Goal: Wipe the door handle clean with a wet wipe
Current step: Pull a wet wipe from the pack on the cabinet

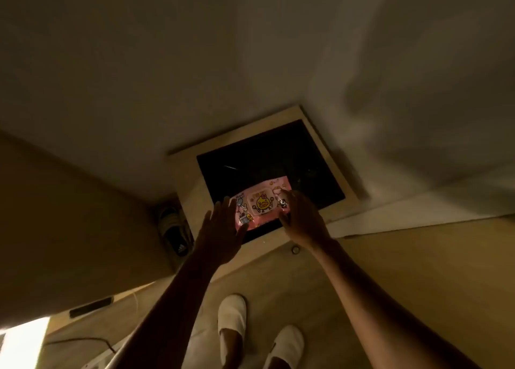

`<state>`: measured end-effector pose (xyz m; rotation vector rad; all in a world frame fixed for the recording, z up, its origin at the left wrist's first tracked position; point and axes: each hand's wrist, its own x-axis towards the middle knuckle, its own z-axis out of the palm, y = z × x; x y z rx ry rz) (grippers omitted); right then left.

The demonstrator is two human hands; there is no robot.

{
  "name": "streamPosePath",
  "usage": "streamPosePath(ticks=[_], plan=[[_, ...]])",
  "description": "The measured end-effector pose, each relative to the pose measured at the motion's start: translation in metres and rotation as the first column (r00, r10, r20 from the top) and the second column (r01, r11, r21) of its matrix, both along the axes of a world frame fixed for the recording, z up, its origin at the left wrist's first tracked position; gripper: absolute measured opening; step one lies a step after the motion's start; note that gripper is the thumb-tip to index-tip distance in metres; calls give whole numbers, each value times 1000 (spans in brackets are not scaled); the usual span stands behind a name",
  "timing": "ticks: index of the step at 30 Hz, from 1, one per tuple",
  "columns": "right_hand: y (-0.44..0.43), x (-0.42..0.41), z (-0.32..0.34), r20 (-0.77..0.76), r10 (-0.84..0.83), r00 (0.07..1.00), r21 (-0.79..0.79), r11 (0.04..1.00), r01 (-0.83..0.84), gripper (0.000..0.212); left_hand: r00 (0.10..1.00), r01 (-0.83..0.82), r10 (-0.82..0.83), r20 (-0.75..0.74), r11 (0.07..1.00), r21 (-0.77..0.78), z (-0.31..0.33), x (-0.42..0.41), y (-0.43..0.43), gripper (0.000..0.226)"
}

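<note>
Wipe pack seemingly between hands

A small square table with a pale wooden frame and a black inset top stands against the white wall. A pink wet-wipe pack printed with a yellow cartoon duck lies flat on the black top, near its front edge.

The wipes pack in front of me is pink and soft, printed with a yellow duck and other cartoon figures. It lies flat, face up, slightly askew, on a dark square top framed in pale wood.
</note>
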<state>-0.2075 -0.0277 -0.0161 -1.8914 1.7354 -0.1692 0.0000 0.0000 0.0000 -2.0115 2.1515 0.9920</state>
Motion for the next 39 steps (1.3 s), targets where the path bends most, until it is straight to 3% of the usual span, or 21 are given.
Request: streamPosePath(ticks=[3, 9, 14, 20, 27, 33, 36, 39], plan=[[-24, 6, -35, -14, 49, 999, 10, 999, -49, 58, 1000, 16, -17, -9, 996, -89, -48, -5, -18, 71], [-49, 5, -84, -103, 322, 941, 59, 947, -317, 70, 991, 97, -114, -64, 969, -227, -110, -10, -24, 77], [-60, -1, -100, -136, 387, 912, 63, 922, -381, 75, 993, 8, -37, -109, 969, -249, -130, -14, -18, 75], [-65, -6, -99, -216, 483, 848, -29, 865, -500, 56, 992, -59, 32, -119, 972, -229, -134, -17, -25, 77], [-72, -2, -96, -277, 545, 791, -37, 817, -576, 51, 992, -115, 99, -82, 970, -216, -137, -20, -36, 80], [-90, 3, -87, -146, 504, 851, -117, 846, -521, 38, 992, -105, 84, -96, 965, -241, -132, -23, -35, 79], [-104, 16, -84, -7, 259, 966, -176, 951, -256, 36, 990, -99, 69, -126, 964, -247, -123, -23, -34, 82], [-119, 22, -90, 98, -9, 995, -182, 983, 27, 39, 988, -60, 16, -156, 957, -283, -122, -19, -34, 79]])
